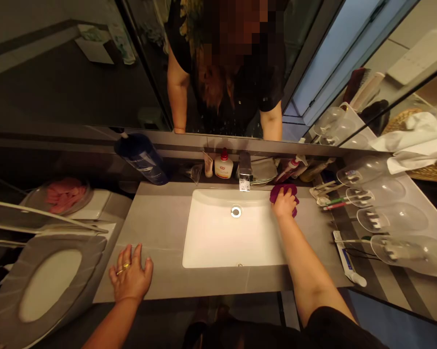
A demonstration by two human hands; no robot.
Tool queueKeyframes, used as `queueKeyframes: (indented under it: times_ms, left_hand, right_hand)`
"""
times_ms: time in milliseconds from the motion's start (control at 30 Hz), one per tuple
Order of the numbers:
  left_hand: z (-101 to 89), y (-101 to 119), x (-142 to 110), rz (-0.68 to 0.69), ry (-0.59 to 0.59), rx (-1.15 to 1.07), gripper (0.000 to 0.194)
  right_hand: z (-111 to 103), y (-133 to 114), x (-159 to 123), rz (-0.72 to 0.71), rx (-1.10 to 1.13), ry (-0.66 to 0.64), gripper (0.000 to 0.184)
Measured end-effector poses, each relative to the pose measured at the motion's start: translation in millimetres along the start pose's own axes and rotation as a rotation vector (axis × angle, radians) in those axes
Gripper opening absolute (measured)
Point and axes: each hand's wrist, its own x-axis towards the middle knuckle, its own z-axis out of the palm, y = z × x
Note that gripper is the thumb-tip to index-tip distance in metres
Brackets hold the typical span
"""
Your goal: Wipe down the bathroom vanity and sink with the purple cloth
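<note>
My right hand (284, 203) is pressed down on a purple cloth (276, 190) at the back right corner of the white sink (211, 242), close to the chrome tap (245, 174). Its fingers are curled over the cloth. My left hand (131, 276) lies flat on the grey countertop (160, 228) left of the sink, fingers spread, with gold rings on it, holding nothing. The drain (236, 211) sits in the middle back of the basin.
Behind the sink stand a soap bottle (223, 166), a dark blue bottle (141, 157) and tubes. Toothbrushes (331, 201), a toothpaste tube (347, 259) and several upturned wine glasses (385, 218) lie at the right. A toilet (47, 281) is at the left. The mirror reflects a person.
</note>
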Motion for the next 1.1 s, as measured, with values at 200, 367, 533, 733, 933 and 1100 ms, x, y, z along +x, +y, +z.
queueKeyframes:
  times_ms: [200,367,533,733,933,1100]
  left_hand:
    - [-2.0,1,0,-0.014,-0.022,0.010,0.060]
    - [-1.7,0,-2,-0.007,-0.007,0.018,0.061]
    - [0.7,-1,-2,0.008,0.004,0.019,0.061]
    - [2.1,-4,-2,-0.004,-0.015,0.036,0.058]
    - [-0.3,-4,-4,-0.008,-0.026,0.016,0.058]
    - [-1.1,-3,-5,-0.017,-0.029,-0.017,0.058]
  right_hand:
    - [-6,-57,-35,-0.168,0.041,-0.019,0.083]
    - [-20,-85,-51,-0.248,0.074,-0.081,0.082]
    - [-27,-118,-74,-0.377,0.144,-0.157,0.079]
    - [-32,-148,-90,-0.558,0.275,-0.095,0.083]
    - [-27,-181,-82,-0.394,0.170,-0.121,0.082]
    - [-30,-235,-97,-0.556,0.232,-0.157,0.078]
